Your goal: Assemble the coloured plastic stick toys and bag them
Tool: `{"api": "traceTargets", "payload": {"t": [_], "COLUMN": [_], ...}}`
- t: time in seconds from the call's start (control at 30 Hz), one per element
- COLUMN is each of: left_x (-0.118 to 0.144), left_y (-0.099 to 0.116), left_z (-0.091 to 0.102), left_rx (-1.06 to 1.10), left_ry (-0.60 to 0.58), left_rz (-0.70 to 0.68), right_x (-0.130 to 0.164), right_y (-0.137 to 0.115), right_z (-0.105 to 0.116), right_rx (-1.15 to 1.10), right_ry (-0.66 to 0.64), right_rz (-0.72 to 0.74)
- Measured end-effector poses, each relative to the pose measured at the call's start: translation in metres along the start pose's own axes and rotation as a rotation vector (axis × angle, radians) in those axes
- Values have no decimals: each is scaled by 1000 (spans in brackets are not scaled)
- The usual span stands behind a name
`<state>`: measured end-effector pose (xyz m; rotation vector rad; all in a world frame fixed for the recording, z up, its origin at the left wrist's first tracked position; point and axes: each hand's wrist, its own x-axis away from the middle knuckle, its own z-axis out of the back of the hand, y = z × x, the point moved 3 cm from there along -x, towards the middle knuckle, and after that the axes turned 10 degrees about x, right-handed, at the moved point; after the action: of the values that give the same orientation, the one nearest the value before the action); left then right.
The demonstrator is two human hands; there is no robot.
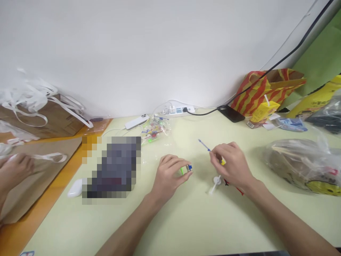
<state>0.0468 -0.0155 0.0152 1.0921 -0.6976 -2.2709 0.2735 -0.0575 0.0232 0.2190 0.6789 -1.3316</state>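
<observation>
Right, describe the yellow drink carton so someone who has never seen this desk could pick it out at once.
Start at the red and yellow striped bag against the wall at the far right of the pale green table. Just in front of it stands the yellow drink carton, beside a black phone. It alone has a white straw sticking up from its top.

We sat at a pale green tabletop (pixel 186 220) that ran up to a plain white wall (pixel 149 49). An orange surface (pixel 16 234) adjoined it on the far left, and a green wall panel (pixel 319 57) stood at the far right under soft, even light.
</observation>
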Motion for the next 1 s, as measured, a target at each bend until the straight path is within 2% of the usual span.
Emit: {"api": "traceTargets", "payload": {"t": [0.07, 0.2, 0.37, 0.6, 0.73, 1.0], "left_x": [1, 4, 5, 5, 6, 4], "left_y": [-5, -14, -18, -23, -25, -26], "left_z": [-6, -13, -14, -13, -12, -2], "left_rx": [-118, -224, -278, -267, -260, -244], "left_ry": [-49, -108, -138, -165, -181, -231], "left_rz": [-12, 18, 4, 32, 35, 63], "right_x": [4, 11, 15, 17, 17, 8], "right_y": [-14, -30, -29, -41, -45, -21], "right_z": [-11, -26, -37, -48, -47, -30], "right_rx": [13, 70, 140, 222, 184, 115], "right_ry": [-110, -257, -331, -309, -294, -200], "right_rz": [70, 111, 127, 157, 164, 53]}}
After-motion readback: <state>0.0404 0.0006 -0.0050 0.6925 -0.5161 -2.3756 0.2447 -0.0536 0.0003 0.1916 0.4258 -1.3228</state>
